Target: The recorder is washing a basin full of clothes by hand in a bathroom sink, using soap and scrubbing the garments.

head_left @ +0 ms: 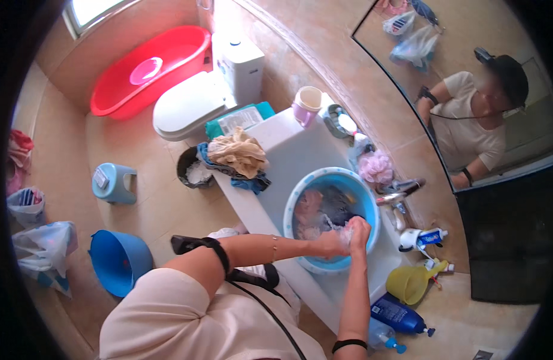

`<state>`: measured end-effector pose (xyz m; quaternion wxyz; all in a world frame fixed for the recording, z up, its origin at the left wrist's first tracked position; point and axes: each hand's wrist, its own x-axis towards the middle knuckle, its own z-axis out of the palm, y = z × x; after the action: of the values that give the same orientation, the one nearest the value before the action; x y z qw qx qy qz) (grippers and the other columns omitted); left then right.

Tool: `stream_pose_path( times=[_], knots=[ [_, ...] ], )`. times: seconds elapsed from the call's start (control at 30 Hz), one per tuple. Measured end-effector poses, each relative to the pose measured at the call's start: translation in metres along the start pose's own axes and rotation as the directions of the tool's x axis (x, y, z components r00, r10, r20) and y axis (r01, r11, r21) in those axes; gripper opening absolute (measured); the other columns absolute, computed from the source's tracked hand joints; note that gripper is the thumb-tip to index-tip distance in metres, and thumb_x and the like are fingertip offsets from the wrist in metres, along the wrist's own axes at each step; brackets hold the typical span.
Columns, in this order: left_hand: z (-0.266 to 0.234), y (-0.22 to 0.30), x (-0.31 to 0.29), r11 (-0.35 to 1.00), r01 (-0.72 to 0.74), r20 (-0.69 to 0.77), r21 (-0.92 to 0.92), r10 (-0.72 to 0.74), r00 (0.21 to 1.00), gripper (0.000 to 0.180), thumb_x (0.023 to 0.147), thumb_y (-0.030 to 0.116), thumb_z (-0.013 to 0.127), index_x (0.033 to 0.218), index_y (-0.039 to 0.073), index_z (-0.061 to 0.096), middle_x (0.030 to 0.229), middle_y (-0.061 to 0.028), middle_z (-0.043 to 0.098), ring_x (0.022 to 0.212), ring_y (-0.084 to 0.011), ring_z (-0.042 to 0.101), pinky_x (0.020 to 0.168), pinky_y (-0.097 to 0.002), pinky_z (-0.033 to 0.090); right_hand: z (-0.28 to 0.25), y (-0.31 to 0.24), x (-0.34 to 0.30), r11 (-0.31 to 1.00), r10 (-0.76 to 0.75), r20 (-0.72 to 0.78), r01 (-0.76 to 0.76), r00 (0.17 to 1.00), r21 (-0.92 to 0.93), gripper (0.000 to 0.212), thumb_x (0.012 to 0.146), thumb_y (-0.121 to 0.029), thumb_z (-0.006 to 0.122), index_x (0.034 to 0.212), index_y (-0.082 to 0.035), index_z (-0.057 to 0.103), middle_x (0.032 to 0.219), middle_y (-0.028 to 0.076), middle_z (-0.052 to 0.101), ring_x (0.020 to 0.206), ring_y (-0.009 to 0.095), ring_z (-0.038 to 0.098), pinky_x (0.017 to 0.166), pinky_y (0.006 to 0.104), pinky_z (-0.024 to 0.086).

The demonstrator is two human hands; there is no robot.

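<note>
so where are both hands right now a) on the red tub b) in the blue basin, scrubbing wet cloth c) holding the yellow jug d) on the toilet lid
b: the left hand and right hand meet on a soapy cloth over the blue basin of laundry.

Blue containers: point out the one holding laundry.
The blue basin on the white counter, where both hands scrub cloth. The blue bucket and blue jug sit on the floor.

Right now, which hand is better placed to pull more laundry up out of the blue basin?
Probably the left hand: it lies nearer the soaking clothes in the blue basin; the right hand clutches a soapy cloth by the near rim.
</note>
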<state>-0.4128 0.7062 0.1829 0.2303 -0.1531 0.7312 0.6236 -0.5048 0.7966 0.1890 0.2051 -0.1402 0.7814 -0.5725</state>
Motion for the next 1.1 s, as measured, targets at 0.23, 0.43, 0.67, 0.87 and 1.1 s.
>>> stream_pose_path(
  times=[0.23, 0.43, 0.67, 0.87, 1.1],
  knots=[
    [-0.011, -0.037, 0.001, 0.918, -0.013, -0.184, 0.397, 0.093, 0.979, 0.030, 0.070, 0.028, 0.060, 0.083, 0.001, 0.062, 0.078, -0.0203, 0.066, 0.071, -0.0373, 0.065, 0.064, -0.0441, 0.052, 0.041, 0.046, 0.015, 0.900, 0.018, -0.265, -0.131, 0.964, -0.416, 0.020, 0.072, -0.012, 0.046, 0.061, 0.003, 0.057, 0.058, 0.014, 0.055, 0.054, 0.023, 0.053, 0.056, 0.0379, 0.045],
    [-0.099, -0.031, -0.044, 0.957, -0.103, -0.441, 0.270, 0.218, 0.871, 0.066, 0.063, 0.035, 0.073, 0.116, 0.005, 0.046, 0.089, -0.0227, 0.063, 0.084, -0.0375, 0.062, 0.072, -0.0447, 0.050, 0.073, -0.030, 0.015, 0.830, 0.194, 0.261, -0.300, 0.946, 0.470, 0.027, 0.078, -0.005, 0.044, 0.101, -0.002, 0.059, 0.099, 0.010, 0.060, 0.088, 0.021, 0.059, 0.074, 0.0352, 0.050],
    [-0.269, -0.007, -0.107, 0.840, 0.057, -0.662, 0.540, 0.382, 0.645, 0.051, 0.057, 0.032, 0.078, 0.098, 0.009, 0.060, 0.089, -0.0150, 0.064, 0.085, -0.0317, 0.062, 0.074, -0.0396, 0.049, 0.125, -0.089, 0.004, 0.898, 0.149, 0.349, -0.275, 0.925, 0.344, 0.043, 0.085, -0.010, 0.057, 0.127, -0.006, 0.048, 0.121, 0.009, 0.053, 0.102, 0.015, 0.054, 0.081, 0.0282, 0.045],
    [-0.349, -0.104, -0.065, 0.850, 0.357, -0.587, 0.387, -0.072, 0.807, 0.103, 0.055, 0.049, 0.074, 0.140, 0.013, 0.028, 0.137, -0.0264, 0.035, 0.133, -0.0443, 0.019, 0.106, -0.0517, 0.021, 0.078, -0.035, 0.008, 0.957, 0.143, 0.038, -0.148, 0.989, 0.249, 0.040, 0.082, -0.012, 0.062, 0.119, 0.001, 0.053, 0.119, 0.015, 0.055, 0.099, 0.021, 0.058, 0.081, 0.0302, 0.049],
    [-0.322, -0.024, -0.079, 0.741, 0.444, -0.693, 0.503, 0.039, 0.720, 0.125, 0.050, 0.049, 0.079, 0.145, 0.008, 0.009, 0.140, -0.0275, 0.029, 0.134, -0.0423, 0.019, 0.108, -0.0469, 0.022, 0.035, 0.028, -0.047, 0.673, 0.243, 0.164, -0.044, 0.956, -0.738, 0.047, 0.074, -0.024, 0.068, 0.117, -0.009, 0.056, 0.108, 0.022, 0.056, 0.099, 0.038, 0.055, 0.085, 0.0424, 0.045]
  ],
)
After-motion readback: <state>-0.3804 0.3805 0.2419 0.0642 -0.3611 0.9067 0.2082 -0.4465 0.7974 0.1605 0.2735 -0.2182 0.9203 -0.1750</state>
